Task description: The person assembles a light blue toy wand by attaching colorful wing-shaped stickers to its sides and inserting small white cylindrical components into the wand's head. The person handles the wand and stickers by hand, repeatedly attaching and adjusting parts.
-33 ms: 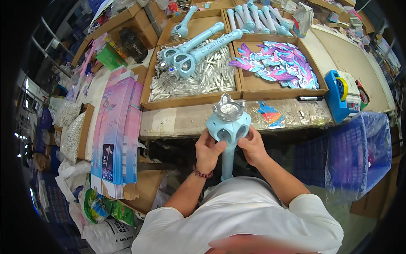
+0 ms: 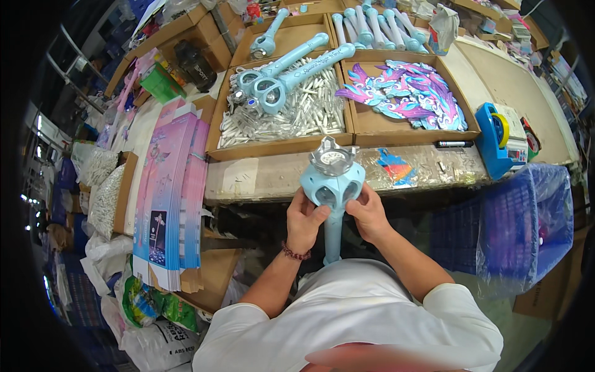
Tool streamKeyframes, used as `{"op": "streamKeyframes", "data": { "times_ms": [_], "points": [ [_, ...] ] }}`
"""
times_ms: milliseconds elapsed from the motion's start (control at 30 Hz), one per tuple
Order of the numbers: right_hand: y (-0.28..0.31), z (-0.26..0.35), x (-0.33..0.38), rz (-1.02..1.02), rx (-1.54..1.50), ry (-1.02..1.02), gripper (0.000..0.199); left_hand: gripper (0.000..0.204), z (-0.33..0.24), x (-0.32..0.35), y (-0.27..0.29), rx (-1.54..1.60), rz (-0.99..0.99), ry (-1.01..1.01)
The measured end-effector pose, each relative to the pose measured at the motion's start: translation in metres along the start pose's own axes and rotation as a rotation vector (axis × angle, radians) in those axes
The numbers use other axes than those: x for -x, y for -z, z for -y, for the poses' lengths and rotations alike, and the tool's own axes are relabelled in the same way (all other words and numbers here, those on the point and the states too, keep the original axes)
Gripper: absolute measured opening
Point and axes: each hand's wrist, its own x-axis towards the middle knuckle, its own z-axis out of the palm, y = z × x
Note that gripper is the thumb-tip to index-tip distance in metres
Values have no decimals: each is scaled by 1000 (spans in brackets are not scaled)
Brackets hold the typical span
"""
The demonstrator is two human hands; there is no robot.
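Both my hands grip a light blue toy wand point(image 2: 333, 232) upright in front of my body. Its round head has oval openings, and a clear crown-shaped piece point(image 2: 333, 156) sits on top. My left hand point(image 2: 306, 218) is closed around the left underside of the head, thumb in front. On the right underside, my right hand point(image 2: 368, 214) holds it the same way. The handle's lower end touches or nearly touches my white shirt. Beyond my hands, two similar blue wands point(image 2: 310, 73) lie across a cardboard tray point(image 2: 279, 147) of small white sticks in clear wrapping.
A second tray point(image 2: 415, 137) holds purple and blue wing-shaped pieces point(image 2: 409, 96). Behind lie several blue-and-white handles point(image 2: 378, 28). At right are a blue tape dispenser point(image 2: 494, 146), a black marker point(image 2: 454, 144) and a plastic-lined blue basket point(image 2: 508, 223). Stacked pink-blue boxes point(image 2: 167, 192) stand left.
The wand's head has turned and tilted very slightly, its clear crown shifting a little left. Both hands keep their grip, and the surroundings look the same.
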Motion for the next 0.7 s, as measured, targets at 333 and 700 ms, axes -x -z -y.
{"op": "streamKeyframes", "data": {
  "times_ms": [333,700],
  "points": [
    [24,-23,28,148,982,15,83,57,-19,-35,3,173,-146,-163],
    [26,23,29,-101,378,10,47,93,-54,-88,-46,-114,151,-314]
  ]
}}
